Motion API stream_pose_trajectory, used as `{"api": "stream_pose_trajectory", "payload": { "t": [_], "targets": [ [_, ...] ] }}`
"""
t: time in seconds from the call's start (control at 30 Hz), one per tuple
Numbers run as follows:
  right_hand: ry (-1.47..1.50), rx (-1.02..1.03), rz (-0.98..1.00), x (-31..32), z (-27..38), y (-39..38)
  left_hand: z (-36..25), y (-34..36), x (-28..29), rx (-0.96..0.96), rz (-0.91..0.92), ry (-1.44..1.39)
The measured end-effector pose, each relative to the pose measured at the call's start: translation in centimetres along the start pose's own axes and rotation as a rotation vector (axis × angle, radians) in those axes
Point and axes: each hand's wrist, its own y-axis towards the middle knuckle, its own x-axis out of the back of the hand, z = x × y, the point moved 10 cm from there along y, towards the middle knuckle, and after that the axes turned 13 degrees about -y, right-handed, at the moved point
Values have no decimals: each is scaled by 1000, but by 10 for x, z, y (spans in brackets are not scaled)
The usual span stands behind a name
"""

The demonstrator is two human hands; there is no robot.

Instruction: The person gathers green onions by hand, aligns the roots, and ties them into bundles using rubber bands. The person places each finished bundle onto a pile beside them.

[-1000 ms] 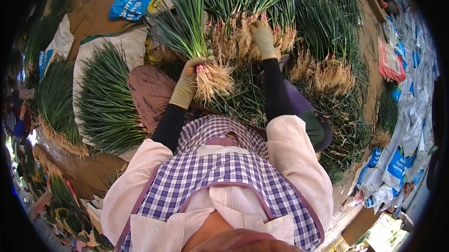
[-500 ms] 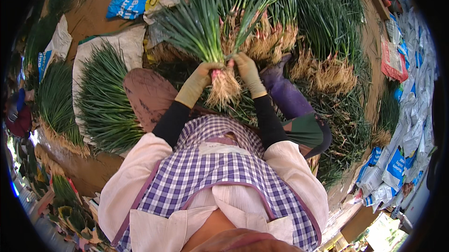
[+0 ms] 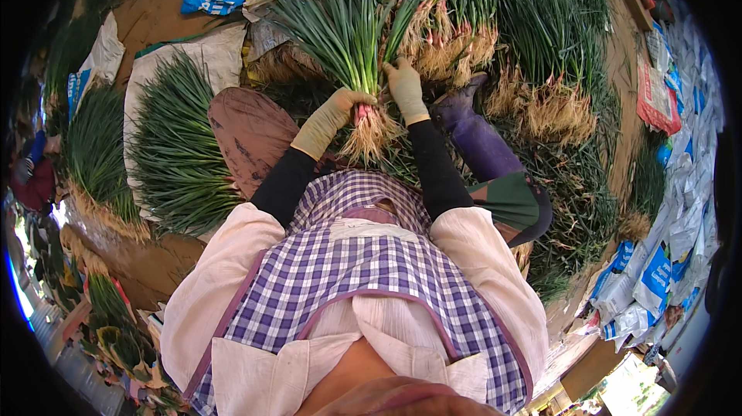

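My left hand (image 3: 340,112), in a pale yellow glove, is closed round the base of a bunch of spring onions (image 3: 357,49). Its leaves fan up and away from me, while the reddish bulbs and tangled straw-coloured roots (image 3: 369,135) hang below the fist toward my apron. On the bunch's right edge, a little higher up, my right hand (image 3: 406,91) has its gloved fingers closed on some of the leaves; their tips are partly hidden. Directly beyond lie more spring onions (image 3: 456,33) with roots toward me.
Spring onion heaps lie at the right (image 3: 553,99) and on a pale sack (image 3: 224,49) at the left. A purple boot (image 3: 479,142) stands right of my hands, amid loose leaf scraps (image 3: 572,200). Blue-and-white bags (image 3: 657,277) line the far right. Another person (image 3: 35,176) sits far left.
My right hand has moved up from the base of the bunch to the leaves on its right side. The left hand keeps its hold, and the bunch has tilted slightly more upright.
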Motion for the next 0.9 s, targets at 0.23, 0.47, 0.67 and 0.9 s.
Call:
{"api": "stream_pose_trajectory", "payload": {
  "t": [0.23, 0.47, 0.67, 0.9],
  "targets": [
    [1401, -524, 469, -62, 7, -26, -22, -12, -16, -225, 317, -322],
    [-702, 409, 835, -46, -2, -9, -107, -50, -10, -459, 537, -408],
    [-546, 227, -171, 68, 99, 133, -91, -18, -5, -243, 627, -764],
    [-174, 36, 159, 26, 21, 135, -59, 28, 52, -200, 468, -580]
  ]
}}
